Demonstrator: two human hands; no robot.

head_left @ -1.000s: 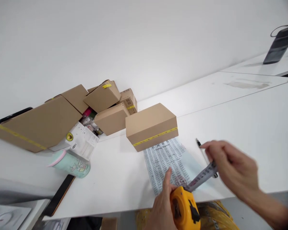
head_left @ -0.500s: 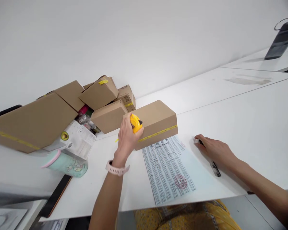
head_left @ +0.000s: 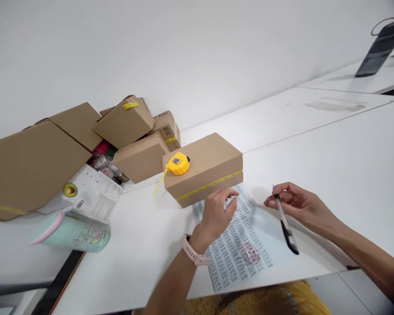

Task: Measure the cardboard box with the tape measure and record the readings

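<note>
A yellow tape measure [head_left: 177, 164] lies on top of a closed cardboard box [head_left: 213, 168] that stands on the white table [head_left: 331, 162]. My left hand [head_left: 217, 215] hovers empty over a printed sheet [head_left: 239, 245] just in front of the box, fingers loosely curled and apart, a pink watch on its wrist. To the right, my right hand [head_left: 297, 204] pinches a black pen [head_left: 286, 226], lifted off the table and pointing down toward the sheet's right part.
Several cardboard boxes [head_left: 131, 131] are piled at the back left against the wall. A white carton [head_left: 92, 197] and a mint tumbler [head_left: 72, 234] lie at the left. A dark tablet [head_left: 381, 48] leans at the far right.
My left hand set the tape measure on the box and drew back over the sheet. My right hand picked the pen up off the table.
</note>
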